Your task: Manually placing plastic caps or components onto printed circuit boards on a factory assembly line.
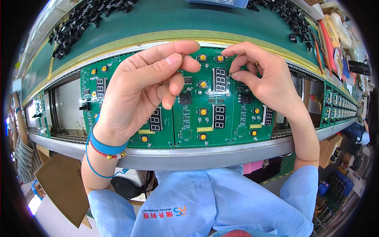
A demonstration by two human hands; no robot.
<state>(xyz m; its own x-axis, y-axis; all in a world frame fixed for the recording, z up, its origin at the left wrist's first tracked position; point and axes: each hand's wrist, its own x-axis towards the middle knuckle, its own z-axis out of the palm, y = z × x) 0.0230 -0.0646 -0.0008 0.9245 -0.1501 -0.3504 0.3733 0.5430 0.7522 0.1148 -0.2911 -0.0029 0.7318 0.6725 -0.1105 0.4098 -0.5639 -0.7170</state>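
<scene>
A green circuit board (189,130) lies in front of me, with yellow-topped push buttons (203,111), white-segmented digit displays (219,116) and a black square part (185,98) on it. Over its left portion my left hand (142,81) hovers, thumb pressed against the fingers; what they pinch, if anything, is too small to name. My right hand (266,75) is above the board's upper right, beside a digit display (219,79). Its thumb and a finger close on a tiny part I cannot make out, and its index finger stretches out above. A blue wrist strap (106,146) circles my left wrist.
The boards sit on a conveyor with a metal front rail (205,156). Beyond is a green work surface (166,23) with heaps of black parts (79,27) and a blue tray (221,3). More boards (335,104) lie farther right. Another person's arm (21,122) shows at far left.
</scene>
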